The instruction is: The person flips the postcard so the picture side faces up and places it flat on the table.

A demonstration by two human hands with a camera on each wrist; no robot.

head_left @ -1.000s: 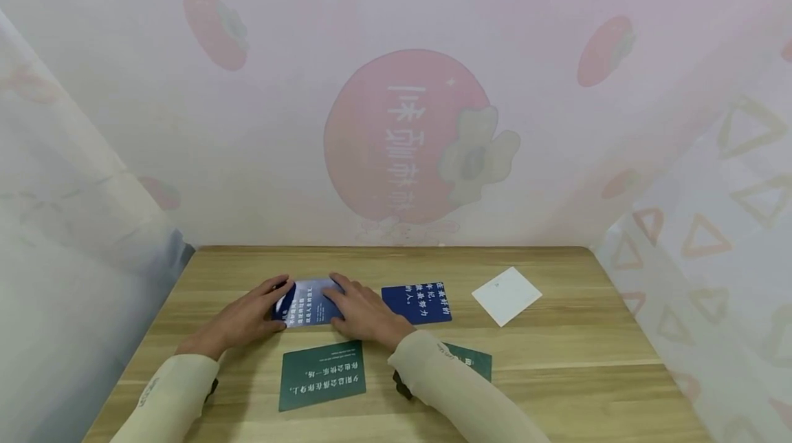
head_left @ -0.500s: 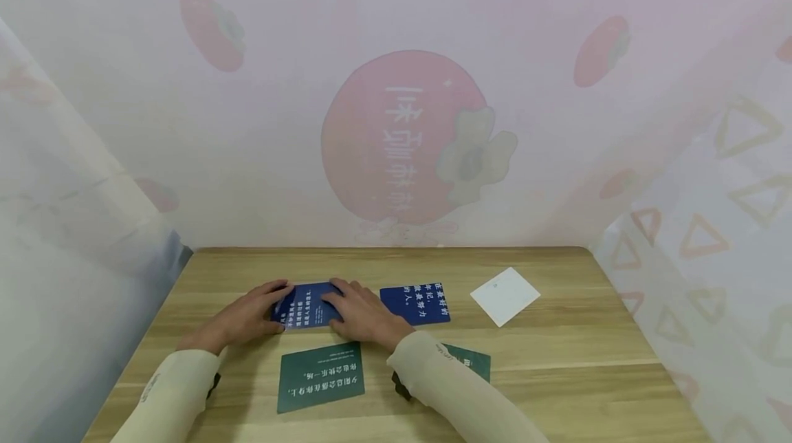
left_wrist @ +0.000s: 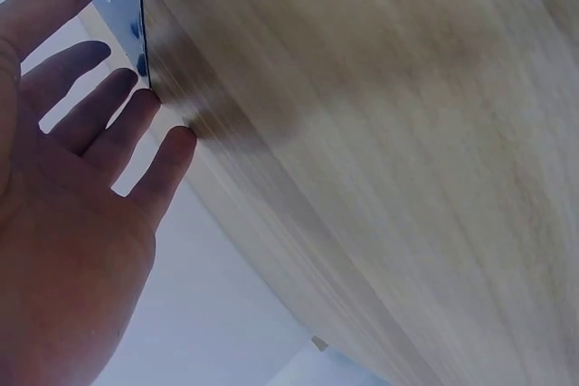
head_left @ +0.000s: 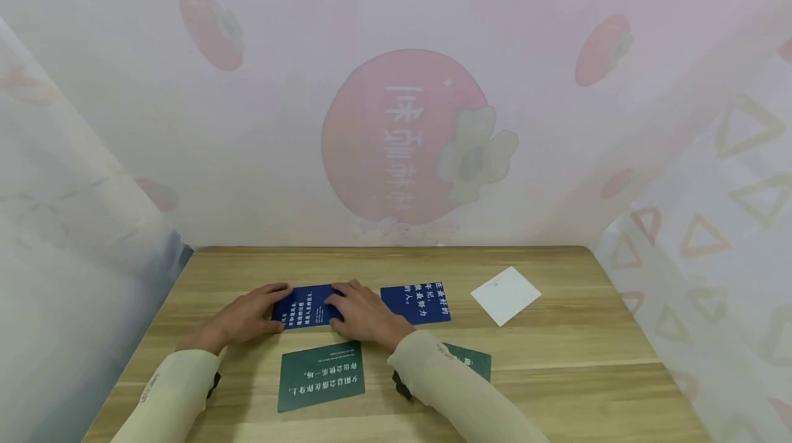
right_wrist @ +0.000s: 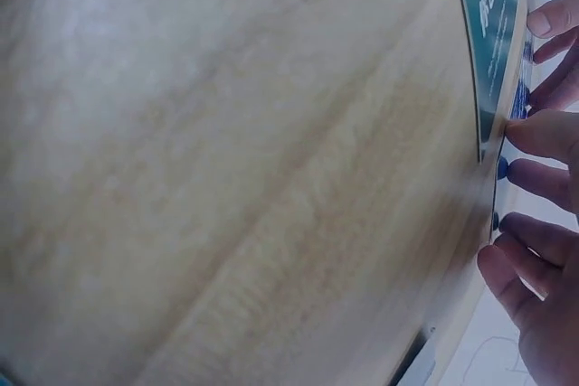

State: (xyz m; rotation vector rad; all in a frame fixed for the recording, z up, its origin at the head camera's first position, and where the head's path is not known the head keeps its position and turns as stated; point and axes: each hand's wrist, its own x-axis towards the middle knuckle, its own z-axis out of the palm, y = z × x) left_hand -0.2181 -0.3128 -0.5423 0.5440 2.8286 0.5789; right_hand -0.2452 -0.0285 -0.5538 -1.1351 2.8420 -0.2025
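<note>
A dark blue card (head_left: pixel 304 306) with white writing lies flat at the left of the wooden table. My left hand (head_left: pixel 249 312) spans its left end, thumb near the close edge and index finger near the far corner. In the left wrist view, the slightly bent fingers of the left hand (left_wrist: pixel 99 133) reach the card's edge (left_wrist: pixel 127 6). My right hand (head_left: pixel 361 312) rests over the card's right end, thumb at the near edge. The fingertips of the right hand (right_wrist: pixel 543 259) meet the card in the right wrist view. Palms hide little of the writing.
A second blue card (head_left: pixel 421 304) lies right of my right hand. One green card (head_left: pixel 322 377) is in front; another green card (head_left: pixel 473 360) is partly behind my right sleeve. A white card (head_left: pixel 506 296) lies turned at the right. A printed curtain (head_left: pixel 526 209) stands behind the table.
The blue card between my hands has lost its pale glare and now looks flat and evenly dark, its far edge slightly lower. Both hands have barely moved; the other cards are unchanged.
</note>
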